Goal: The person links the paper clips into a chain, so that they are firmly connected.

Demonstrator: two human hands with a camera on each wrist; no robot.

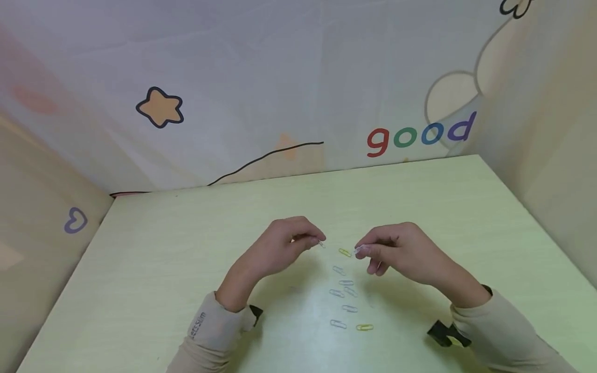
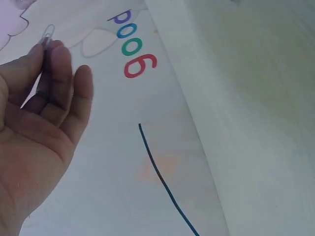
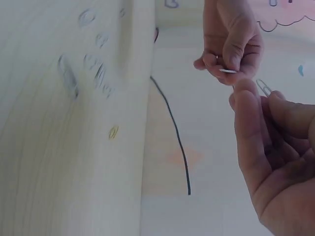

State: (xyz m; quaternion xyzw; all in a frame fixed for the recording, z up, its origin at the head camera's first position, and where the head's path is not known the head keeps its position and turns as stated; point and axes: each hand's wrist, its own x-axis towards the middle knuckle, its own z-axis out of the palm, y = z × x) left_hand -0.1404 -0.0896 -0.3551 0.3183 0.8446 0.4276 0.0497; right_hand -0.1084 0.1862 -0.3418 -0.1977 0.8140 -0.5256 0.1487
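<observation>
Above the pale green table (image 1: 186,269), my left hand (image 1: 289,241) pinches a small silver paper clip (image 1: 322,244) between thumb and fingertips. The same paper clip (image 2: 47,35) points upward in the left wrist view. Opposite it, my right hand (image 1: 401,248) pinches a silver paper clip (image 3: 264,87), its wire loop sticking out past the thumb. A short gap separates the two hands in the head view. Below and between them lie several silver paper clips (image 1: 346,283). A yellow paper clip (image 1: 344,252) lies close to the right fingertips, and another yellow paper clip (image 1: 365,327) lies nearer me.
A printed cloth backdrop (image 1: 261,93) with a star and the coloured word "good" rises behind the table's far edge. More cloth (image 1: 42,248) stands along the left side, and a cloth panel (image 1: 550,155) along the right. Black straps (image 1: 449,334) show at the wrists.
</observation>
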